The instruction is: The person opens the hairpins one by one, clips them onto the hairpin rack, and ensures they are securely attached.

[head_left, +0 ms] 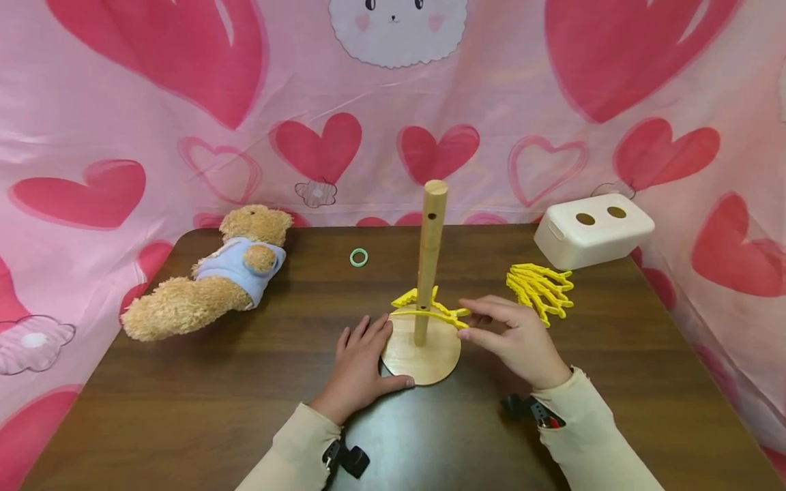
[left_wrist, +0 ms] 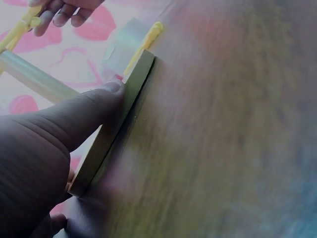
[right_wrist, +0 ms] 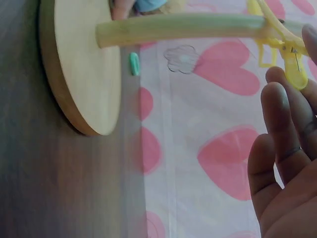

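A wooden post [head_left: 431,239] stands upright on a round wooden base [head_left: 424,368]. A yellow spring clothespin [head_left: 443,315] straddles the post, one long arm in front and the other behind. My right hand [head_left: 516,337] pinches the clothespin's handle ends between thumb and fingers, just right of the post. In the right wrist view, the metal spring of the clothespin [right_wrist: 285,42] shows beside the fingertips. My left hand [head_left: 362,372] rests at the base's left side with fingers extended. Its thumb [left_wrist: 106,94] presses against the base's edge in the left wrist view.
Several yellow clothespins [head_left: 540,290] lie in a pile to the right. Behind them is a white box [head_left: 592,239] with two round holes in its top. A green ring [head_left: 359,257] lies behind the base, to the left. A teddy bear [head_left: 239,273] in blue lies at far left.
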`<state>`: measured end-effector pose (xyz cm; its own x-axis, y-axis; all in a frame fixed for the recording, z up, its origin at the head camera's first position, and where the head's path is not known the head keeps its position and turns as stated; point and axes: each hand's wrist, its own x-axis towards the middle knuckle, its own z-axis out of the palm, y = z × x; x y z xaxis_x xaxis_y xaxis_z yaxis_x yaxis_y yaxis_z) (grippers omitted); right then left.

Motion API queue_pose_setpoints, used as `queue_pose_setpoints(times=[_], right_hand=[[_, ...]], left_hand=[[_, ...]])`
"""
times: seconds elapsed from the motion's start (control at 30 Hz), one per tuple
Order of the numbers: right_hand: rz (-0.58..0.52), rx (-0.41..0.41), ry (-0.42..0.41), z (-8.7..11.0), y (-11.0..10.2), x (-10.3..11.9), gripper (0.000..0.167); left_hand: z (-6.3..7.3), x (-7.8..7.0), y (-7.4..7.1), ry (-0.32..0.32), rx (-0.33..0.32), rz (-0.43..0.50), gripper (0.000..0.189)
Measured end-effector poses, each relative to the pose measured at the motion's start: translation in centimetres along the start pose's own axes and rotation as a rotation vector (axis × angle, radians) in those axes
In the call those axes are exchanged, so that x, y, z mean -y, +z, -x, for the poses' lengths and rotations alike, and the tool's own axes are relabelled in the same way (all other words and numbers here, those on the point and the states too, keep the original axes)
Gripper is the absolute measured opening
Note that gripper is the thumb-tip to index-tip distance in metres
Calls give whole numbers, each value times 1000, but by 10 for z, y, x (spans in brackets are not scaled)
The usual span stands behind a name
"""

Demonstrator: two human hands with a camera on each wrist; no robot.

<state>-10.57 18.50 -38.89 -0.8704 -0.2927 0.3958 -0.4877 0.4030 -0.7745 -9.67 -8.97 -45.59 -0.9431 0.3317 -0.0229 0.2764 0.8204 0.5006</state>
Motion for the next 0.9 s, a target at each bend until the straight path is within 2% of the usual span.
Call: queue_pose_setpoints(times=[0.3,0.57,0.9], right_hand=[[15,-19,52,0,2,3,45],[37,-18,46,2,-1,2,45],[4,-12,84,2,0,4,44]], left_hand=[[0,-2,-2,1,4,0,106],[0,-1,2,20,-10,-1,107],[3,2,0,17,-16,-8,107]])
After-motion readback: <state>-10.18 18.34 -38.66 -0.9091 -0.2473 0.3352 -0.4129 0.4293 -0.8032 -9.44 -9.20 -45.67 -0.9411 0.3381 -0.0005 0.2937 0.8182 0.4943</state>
